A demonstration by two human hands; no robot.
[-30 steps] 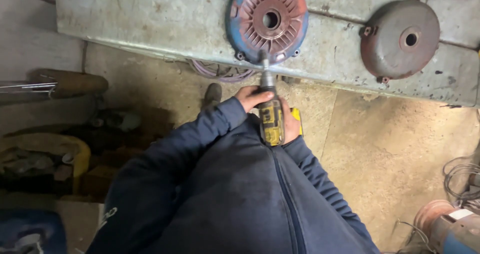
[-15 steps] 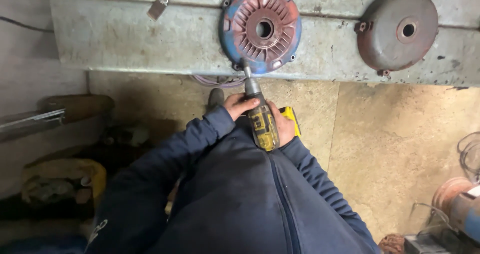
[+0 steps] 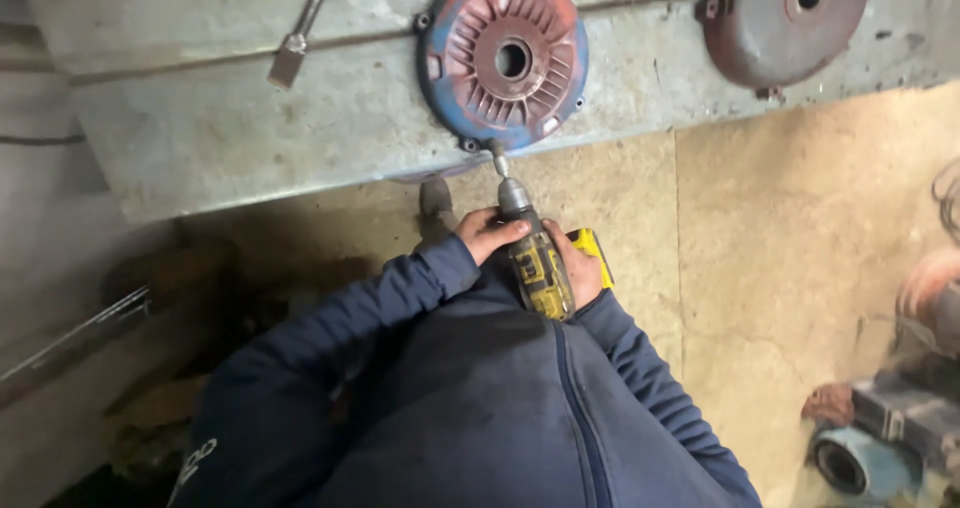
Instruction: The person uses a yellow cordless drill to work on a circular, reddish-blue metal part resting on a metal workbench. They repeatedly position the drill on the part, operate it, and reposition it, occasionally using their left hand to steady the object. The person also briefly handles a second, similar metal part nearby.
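Hands, left hand and right hand, both clasped around yellow power driver, below blue-red motor cover.

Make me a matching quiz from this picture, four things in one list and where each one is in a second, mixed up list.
1. yellow and black power driver
2. round blue and red finned metal cover
3. round brown domed metal cover
4. flat metal scraper tool

A. bench top, far right
B. bench top, upper left
C. gripped in both hands
D. bench edge, at the driver's bit

Pairs: 1-C, 2-D, 3-A, 4-B
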